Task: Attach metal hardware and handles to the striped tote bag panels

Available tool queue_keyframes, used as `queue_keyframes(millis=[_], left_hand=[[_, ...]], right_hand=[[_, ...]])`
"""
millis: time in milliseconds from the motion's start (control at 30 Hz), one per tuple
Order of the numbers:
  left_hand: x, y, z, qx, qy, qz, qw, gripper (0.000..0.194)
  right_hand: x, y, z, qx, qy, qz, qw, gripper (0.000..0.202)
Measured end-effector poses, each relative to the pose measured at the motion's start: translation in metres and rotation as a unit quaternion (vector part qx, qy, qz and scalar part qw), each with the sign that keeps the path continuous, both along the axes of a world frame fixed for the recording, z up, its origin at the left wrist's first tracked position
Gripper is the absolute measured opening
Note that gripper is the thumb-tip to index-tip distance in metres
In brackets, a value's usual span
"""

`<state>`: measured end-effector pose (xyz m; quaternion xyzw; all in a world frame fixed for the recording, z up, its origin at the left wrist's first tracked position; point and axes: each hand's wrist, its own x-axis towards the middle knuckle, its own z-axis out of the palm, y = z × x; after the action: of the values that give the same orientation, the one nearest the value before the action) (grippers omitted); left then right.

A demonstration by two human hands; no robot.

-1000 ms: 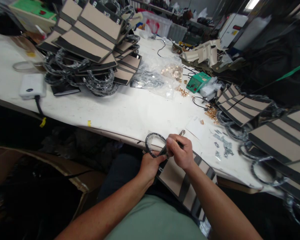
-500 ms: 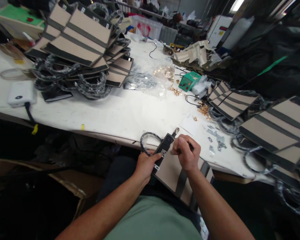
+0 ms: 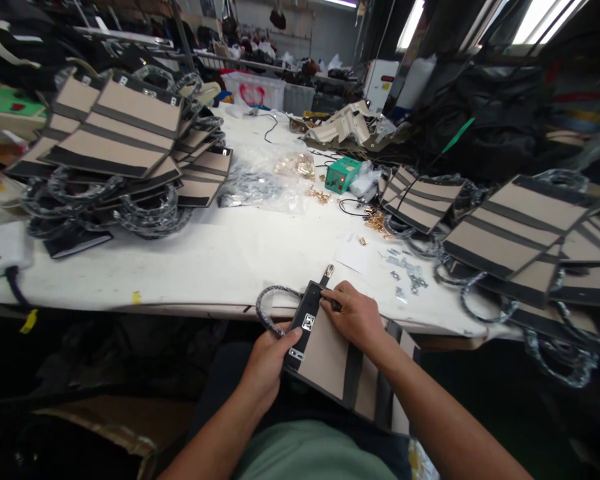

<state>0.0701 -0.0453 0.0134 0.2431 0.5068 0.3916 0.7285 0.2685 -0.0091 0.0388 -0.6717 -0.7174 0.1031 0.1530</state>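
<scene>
A beige and dark-striped bag panel rests tilted on my lap against the table edge, its wrapped loop handle on the left. My left hand grips the panel's lower left edge, thumb on the black strip near a square metal plate. My right hand is closed at the strip's upper end, around a small dark object mostly hidden by the fingers. Beyond the panel's top sticks out a short strap with a metal tip.
Stacked panels with wrapped handles lie on the white table at left, more panels at right. A green box, gold pieces and small metal plates lie farther in.
The camera view has tilted up and turned. My right hand has moved to the strip's upper end, its fingers now down on it. My left thumb has moved off the square metal plate.
</scene>
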Motion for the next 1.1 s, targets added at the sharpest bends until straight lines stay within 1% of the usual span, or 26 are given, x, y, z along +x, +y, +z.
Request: queue_keyframes(millis=[33,67,100,133,167,200,233,267,300,333,367,400,467,533,633,833,967,1100], left_hand=[[-0.005,-0.003,0.001,0.036,0.025,-0.003,0.999,0.052],[-0.01,-0.006,0.003,0.083,0.074,0.011,0.994,0.056],[-0.015,-0.008,0.005,0.142,0.148,0.042,0.978,0.06],[-0.019,-0.009,0.007,0.209,0.24,0.079,0.945,0.063],[-0.022,-0.009,0.01,0.283,0.334,0.105,0.893,0.065],[-0.023,-0.007,0.013,0.358,0.413,0.104,0.831,0.065],[-0.023,-0.002,0.017,0.429,0.471,0.072,0.767,0.063],[-0.02,0.004,0.019,0.49,0.506,0.015,0.71,0.061],[-0.016,0.012,0.022,0.533,0.522,-0.057,0.663,0.057],[-0.011,0.021,0.023,0.558,0.528,-0.129,0.627,0.055],[-0.005,0.03,0.023,0.566,0.533,-0.185,0.601,0.053],[0.0,0.039,0.022,0.563,0.54,-0.225,0.584,0.052],[0.007,0.051,0.019,0.548,0.556,-0.263,0.567,0.051],[0.009,0.058,0.016,0.542,0.566,-0.269,0.56,0.052],[0.007,0.058,0.014,0.541,0.57,-0.271,0.556,0.053],[0.005,0.058,0.012,0.536,0.569,-0.269,0.563,0.056],[0.007,0.062,0.012,0.536,0.57,-0.28,0.556,0.055],[0.009,0.066,0.015,0.539,0.574,-0.289,0.544,0.054]], right_hand=[[0.001,0.0,0.002,-0.003,-0.001,0.003,1.0,0.024],[0.003,0.001,0.003,-0.007,0.0,0.006,1.0,0.024],[0.004,0.002,0.005,-0.012,0.004,0.007,1.0,0.025],[0.005,0.003,0.006,-0.017,0.007,0.007,1.0,0.025],[0.007,0.004,0.008,-0.024,0.011,0.006,1.0,0.025],[0.007,0.004,0.008,-0.03,0.013,0.005,0.999,0.025],[0.008,0.005,0.009,-0.035,0.013,0.004,0.999,0.025],[0.007,0.005,0.009,-0.037,0.013,0.002,0.999,0.025],[0.007,0.005,0.009,-0.036,0.011,0.0,0.999,0.025],[0.007,0.004,0.009,-0.034,0.009,-0.002,0.999,0.025],[0.006,0.003,0.009,-0.032,0.006,-0.004,0.999,0.025],[0.005,0.002,0.008,-0.029,0.003,-0.008,1.0,0.026],[0.004,0.0,0.006,-0.02,-0.003,-0.016,1.0,0.027],[0.002,-0.004,0.004,-0.007,-0.009,-0.021,1.0,0.028],[0.0,-0.009,0.0,0.013,-0.015,-0.018,1.0,0.029],[-0.004,-0.015,-0.006,0.032,-0.042,0.009,0.999,0.033],[-0.006,-0.014,-0.008,0.026,-0.06,0.017,0.998,0.036],[-0.01,-0.012,-0.005,0.002,-0.071,0.021,0.997,0.036]])
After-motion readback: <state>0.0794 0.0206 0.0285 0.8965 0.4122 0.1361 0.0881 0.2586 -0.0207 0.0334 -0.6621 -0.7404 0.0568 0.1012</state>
